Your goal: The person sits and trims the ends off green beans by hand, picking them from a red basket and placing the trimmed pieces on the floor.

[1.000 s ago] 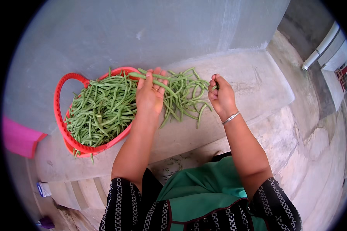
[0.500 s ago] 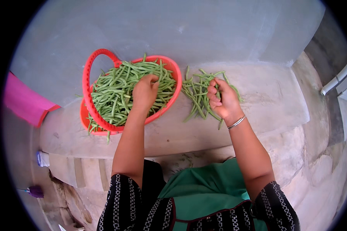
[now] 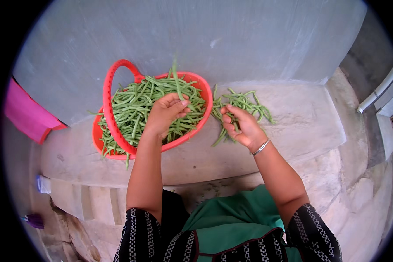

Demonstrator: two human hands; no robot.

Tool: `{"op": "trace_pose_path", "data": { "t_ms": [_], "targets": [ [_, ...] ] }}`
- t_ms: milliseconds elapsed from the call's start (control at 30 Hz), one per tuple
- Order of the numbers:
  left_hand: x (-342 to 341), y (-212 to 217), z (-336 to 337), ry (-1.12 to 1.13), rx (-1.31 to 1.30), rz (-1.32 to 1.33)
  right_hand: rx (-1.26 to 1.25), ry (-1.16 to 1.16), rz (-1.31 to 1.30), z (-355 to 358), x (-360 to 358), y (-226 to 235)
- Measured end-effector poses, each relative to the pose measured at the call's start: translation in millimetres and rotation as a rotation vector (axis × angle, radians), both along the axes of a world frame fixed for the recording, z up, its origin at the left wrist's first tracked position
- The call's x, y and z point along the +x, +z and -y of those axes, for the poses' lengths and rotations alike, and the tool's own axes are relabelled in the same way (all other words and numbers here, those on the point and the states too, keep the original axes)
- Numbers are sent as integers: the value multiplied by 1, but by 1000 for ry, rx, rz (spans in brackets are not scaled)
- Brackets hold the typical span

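Observation:
A red plastic basket (image 3: 208, 101) with an arched handle stands on the ledge, heaped with green beans (image 3: 133, 98). Above its right part, my left hand (image 3: 167, 114) pinches a single green bean (image 3: 177, 83) between thumb and fingers; the bean points up and its tip is blurred. To the right of the basket, my right hand (image 3: 245, 127) is closed, its fingers curled round green bean pieces that show only partly. Just beyond that hand, a loose pile of green beans (image 3: 249, 105) lies on the ledge, partly hidden by my fingers.
The pale concrete ledge (image 3: 292, 126) runs along a grey wall (image 3: 249, 39). A pink cloth (image 3: 30, 111) hangs at the far left. A white pipe (image 3: 380, 91) runs down at the right. Below left lies a purple brush-like thing (image 3: 35, 221).
My left hand has come up out of the heap with a green bean in its fingers. My right hand has moved left, closer to the basket. The view has shifted slightly.

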State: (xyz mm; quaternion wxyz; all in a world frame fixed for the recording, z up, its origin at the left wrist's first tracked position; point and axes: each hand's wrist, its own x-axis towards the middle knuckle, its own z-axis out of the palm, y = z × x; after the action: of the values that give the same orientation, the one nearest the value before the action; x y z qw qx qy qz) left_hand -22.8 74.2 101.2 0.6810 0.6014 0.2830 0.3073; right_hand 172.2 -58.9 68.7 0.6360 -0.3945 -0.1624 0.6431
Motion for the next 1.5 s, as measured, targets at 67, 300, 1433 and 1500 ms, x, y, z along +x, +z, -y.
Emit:
{"op": "trace_pose_path", "data": {
  "t_ms": [67,300,1433,1500],
  "targets": [
    [9,5,12,-58,-64,28,102,53,179,2,-10,4],
    [34,0,31,-95,-39,0,273,24,598,7,-18,-7],
    [68,-1,45,-287,461,-195,159,-449,1065,50,82,3],
    [66,5,43,-273,572,-245,173,-371,1189,54,82,-2]
  ]
}}
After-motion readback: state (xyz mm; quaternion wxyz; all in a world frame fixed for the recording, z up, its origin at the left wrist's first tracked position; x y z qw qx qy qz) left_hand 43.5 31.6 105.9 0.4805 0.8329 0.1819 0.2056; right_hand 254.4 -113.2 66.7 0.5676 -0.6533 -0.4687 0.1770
